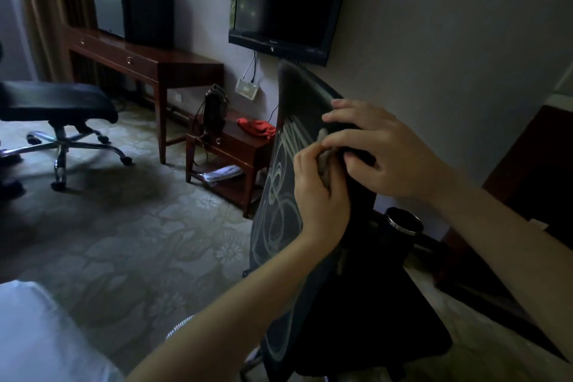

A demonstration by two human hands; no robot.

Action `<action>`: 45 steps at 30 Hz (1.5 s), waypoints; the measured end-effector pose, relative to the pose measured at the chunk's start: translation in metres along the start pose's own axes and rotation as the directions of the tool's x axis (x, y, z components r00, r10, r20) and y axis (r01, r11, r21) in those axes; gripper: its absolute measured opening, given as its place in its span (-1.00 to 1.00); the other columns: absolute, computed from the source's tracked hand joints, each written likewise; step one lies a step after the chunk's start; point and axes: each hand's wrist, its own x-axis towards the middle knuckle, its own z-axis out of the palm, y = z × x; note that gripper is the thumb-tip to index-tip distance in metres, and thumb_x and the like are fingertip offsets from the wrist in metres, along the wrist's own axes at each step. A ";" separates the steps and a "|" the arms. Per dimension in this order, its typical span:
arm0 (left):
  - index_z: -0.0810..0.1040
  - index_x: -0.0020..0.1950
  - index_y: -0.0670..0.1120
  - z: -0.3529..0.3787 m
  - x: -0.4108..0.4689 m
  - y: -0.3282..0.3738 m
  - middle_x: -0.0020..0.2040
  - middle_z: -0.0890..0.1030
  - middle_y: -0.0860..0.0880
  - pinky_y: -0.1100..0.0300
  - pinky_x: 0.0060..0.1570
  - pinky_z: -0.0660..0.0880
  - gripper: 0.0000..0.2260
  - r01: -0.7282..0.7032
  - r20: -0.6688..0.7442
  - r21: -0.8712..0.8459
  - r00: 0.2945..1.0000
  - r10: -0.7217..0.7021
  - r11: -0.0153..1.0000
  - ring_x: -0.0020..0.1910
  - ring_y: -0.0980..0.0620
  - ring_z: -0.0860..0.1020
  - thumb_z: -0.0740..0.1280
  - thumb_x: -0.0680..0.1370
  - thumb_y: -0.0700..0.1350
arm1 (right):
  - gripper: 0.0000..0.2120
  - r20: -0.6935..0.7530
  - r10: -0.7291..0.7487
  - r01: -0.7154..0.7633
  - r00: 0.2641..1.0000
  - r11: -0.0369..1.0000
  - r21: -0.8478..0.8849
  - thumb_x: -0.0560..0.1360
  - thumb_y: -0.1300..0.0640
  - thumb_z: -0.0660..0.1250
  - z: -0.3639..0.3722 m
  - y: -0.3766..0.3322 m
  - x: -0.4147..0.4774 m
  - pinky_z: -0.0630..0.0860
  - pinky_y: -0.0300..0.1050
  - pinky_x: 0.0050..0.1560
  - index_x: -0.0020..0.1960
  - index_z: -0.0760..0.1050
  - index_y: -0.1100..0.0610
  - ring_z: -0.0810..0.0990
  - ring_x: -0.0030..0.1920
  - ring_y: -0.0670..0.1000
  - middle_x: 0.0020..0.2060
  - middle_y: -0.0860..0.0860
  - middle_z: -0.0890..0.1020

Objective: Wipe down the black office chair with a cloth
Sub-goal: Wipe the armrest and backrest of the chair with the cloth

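Note:
The black office chair (297,93) stands right in front of me, its tall backrest seen from behind with pale swirled smears on the back panel. My left hand (319,192) is closed around a small bunched grey cloth (325,161), pressed against the upper backrest. My right hand (381,149) lies over the top edge of the backrest, fingers curled on it and touching the cloth. The chair's seat (372,319) is a dark mass below my arms.
A second black office chair (59,105) on chrome castors stands at the left. A wooden desk (148,62) and low side table (229,146) line the far wall under a wall-mounted TV (285,3). A bin (403,220) sits behind the chair. White bedding (37,335) lies lower left.

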 end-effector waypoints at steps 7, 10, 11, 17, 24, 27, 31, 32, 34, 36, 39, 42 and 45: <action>0.39 0.09 -0.02 0.000 0.055 -0.046 0.04 0.50 -0.18 0.02 -0.03 0.47 -0.85 0.289 -0.008 0.102 0.957 -0.290 0.952 -0.01 -0.11 0.52 0.16 0.54 -0.06 | -0.82 -0.074 0.011 -0.001 0.997 0.991 0.131 0.41 0.29 0.19 0.007 -0.003 -0.003 0.36 0.06 0.32 -0.23 0.55 0.31 0.38 0.33 0.17 0.11 0.25 0.56; 0.40 0.10 -0.10 -0.010 0.037 -0.065 0.04 0.47 -0.16 0.08 -0.04 0.39 -0.88 0.427 -0.016 0.205 0.901 -0.433 0.881 0.00 -0.12 0.49 0.17 0.58 -0.16 | -0.81 -0.137 -0.010 0.031 0.991 0.988 0.151 0.39 0.32 0.18 0.012 -0.002 -0.002 0.38 0.07 0.30 -0.29 0.53 0.34 0.40 0.30 0.20 0.07 0.29 0.56; 0.40 0.11 -0.11 -0.013 0.026 -0.066 0.03 0.46 -0.13 0.11 -0.06 0.37 -0.87 0.446 -0.021 0.229 0.891 -0.454 0.865 -0.02 -0.10 0.47 0.16 0.58 -0.16 | -0.81 -0.153 -0.010 0.035 0.988 0.987 0.159 0.38 0.32 0.17 0.013 -0.002 -0.002 0.38 0.07 0.29 -0.30 0.53 0.35 0.40 0.29 0.20 0.05 0.29 0.56; 0.40 0.08 0.01 -0.016 -0.020 -0.038 -0.01 0.42 0.02 0.21 -0.12 0.34 -0.89 0.387 0.001 0.189 0.919 -0.395 0.902 -0.15 0.25 0.42 0.17 0.59 -0.15 | -0.80 -0.233 0.009 0.035 0.973 0.982 0.187 0.37 0.34 0.15 0.018 -0.003 -0.004 0.37 0.02 0.30 -0.31 0.52 0.36 0.40 0.28 0.19 0.03 0.29 0.56; 0.39 0.06 0.05 0.006 -0.009 0.011 -0.02 0.50 -0.11 0.04 -0.09 0.51 -0.83 0.127 0.026 -0.024 0.992 -0.126 0.992 -0.09 -0.02 0.52 0.15 0.51 0.04 | -0.80 -0.253 0.017 0.033 0.967 0.981 0.192 0.36 0.34 0.15 0.013 -0.003 -0.013 0.35 -0.04 0.33 -0.30 0.53 0.36 0.40 0.29 0.17 0.04 0.29 0.55; 0.38 0.06 0.05 0.008 0.003 0.001 -0.06 0.50 -0.18 -0.03 -0.12 0.50 -0.86 0.029 -0.004 -0.001 1.000 -0.029 1.000 -0.12 -0.08 0.51 0.15 0.53 0.01 | -0.80 -0.251 0.016 0.032 0.968 0.982 0.185 0.37 0.34 0.15 0.010 -0.003 -0.017 0.33 -0.07 0.34 -0.28 0.54 0.36 0.38 0.30 0.17 0.05 0.30 0.55; 0.39 0.08 0.07 0.005 0.016 -0.025 -0.01 0.50 -0.15 -0.08 -0.02 0.49 -0.87 0.117 -0.027 0.080 0.993 -0.115 0.990 -0.04 -0.09 0.51 0.15 0.55 -0.02 | -0.81 -0.268 0.017 0.035 0.963 0.981 0.189 0.36 0.35 0.15 0.011 -0.004 -0.017 0.34 -0.06 0.33 -0.30 0.52 0.37 0.39 0.28 0.20 0.03 0.32 0.55; 0.41 0.09 0.04 0.003 0.020 -0.030 0.02 0.50 -0.14 -0.05 0.00 0.48 -0.86 0.176 -0.031 0.102 0.984 -0.173 0.979 -0.03 -0.05 0.51 0.16 0.55 -0.06 | -0.81 -0.275 0.018 0.036 0.961 0.981 0.191 0.36 0.35 0.14 0.012 -0.004 -0.016 0.34 -0.06 0.33 -0.30 0.52 0.37 0.40 0.28 0.20 0.02 0.33 0.55; 0.43 0.12 -0.05 -0.001 0.024 -0.039 0.05 0.49 -0.13 0.05 0.01 0.45 -0.85 0.303 -0.040 0.133 0.953 -0.300 0.944 -0.04 0.00 0.48 0.18 0.57 -0.13 | -0.81 -0.282 0.016 0.041 0.959 0.980 0.194 0.36 0.35 0.14 0.015 -0.004 -0.014 0.34 -0.08 0.33 -0.31 0.51 0.37 0.39 0.27 0.19 0.01 0.33 0.56; 0.43 0.13 -0.10 -0.006 0.021 -0.047 0.07 0.47 -0.13 0.10 -0.01 0.40 -0.85 0.386 -0.042 0.167 0.922 -0.384 0.907 -0.03 -0.01 0.46 0.17 0.58 -0.17 | -0.81 -0.287 0.016 0.041 0.958 0.980 0.194 0.36 0.35 0.14 0.018 -0.004 -0.011 0.35 -0.07 0.32 -0.32 0.50 0.36 0.39 0.27 0.18 0.01 0.31 0.56; 0.42 0.11 -0.10 -0.014 0.002 -0.051 0.08 0.45 -0.13 0.15 -0.07 0.32 -0.86 0.491 -0.044 0.220 0.868 -0.494 0.843 -0.04 -0.03 0.44 0.15 0.58 -0.16 | -0.81 -0.293 0.024 0.031 0.956 0.983 0.183 0.36 0.35 0.14 0.021 -0.005 -0.004 0.37 -0.05 0.29 -0.32 0.49 0.35 0.40 0.26 0.16 -0.01 0.29 0.57; 0.40 0.01 -0.06 -0.017 -0.017 -0.044 0.05 0.48 -0.14 0.14 -0.12 0.29 -0.94 0.586 -0.093 0.203 0.809 -0.580 0.784 -0.10 -0.01 0.43 0.15 0.59 -0.14 | -0.81 -0.299 0.027 0.030 0.954 0.982 0.186 0.37 0.35 0.14 0.025 -0.004 0.000 0.38 -0.05 0.28 -0.33 0.49 0.34 0.41 0.26 0.15 -0.03 0.28 0.57; 0.40 -0.06 0.00 -0.013 -0.020 -0.027 0.01 0.52 -0.15 0.01 -0.05 0.42 -0.95 0.579 -0.104 0.122 0.815 -0.570 0.806 -0.06 -0.07 0.49 0.16 0.57 -0.10 | -0.81 -0.305 0.037 0.023 0.952 0.981 0.192 0.37 0.33 0.13 0.029 -0.004 0.005 0.41 0.02 0.25 -0.33 0.48 0.34 0.42 0.26 0.16 -0.03 0.27 0.57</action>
